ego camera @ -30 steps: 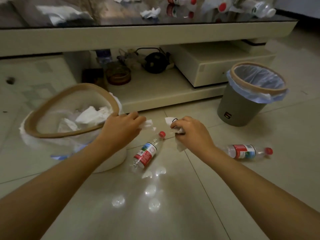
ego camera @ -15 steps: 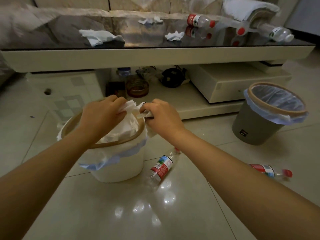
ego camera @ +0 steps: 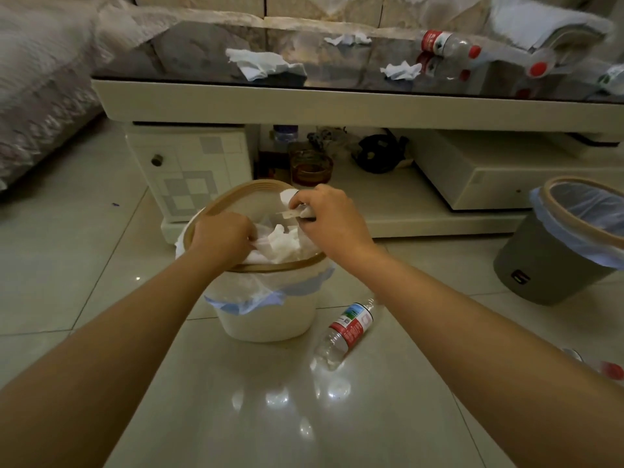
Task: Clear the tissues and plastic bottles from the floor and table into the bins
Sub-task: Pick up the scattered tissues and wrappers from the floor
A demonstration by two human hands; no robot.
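My one view comes from my head, looking forward and down. My forearms rise from the near edge, the white bin [ego camera: 270,315] sits close at centre, and the table [ego camera: 337,103] crosses the far side.

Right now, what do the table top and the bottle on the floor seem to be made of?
Table top: likely dark glossy glass; it mirrors the bottles and wall. Bottle on the floor: clear thin plastic, see-through, with a printed red label.
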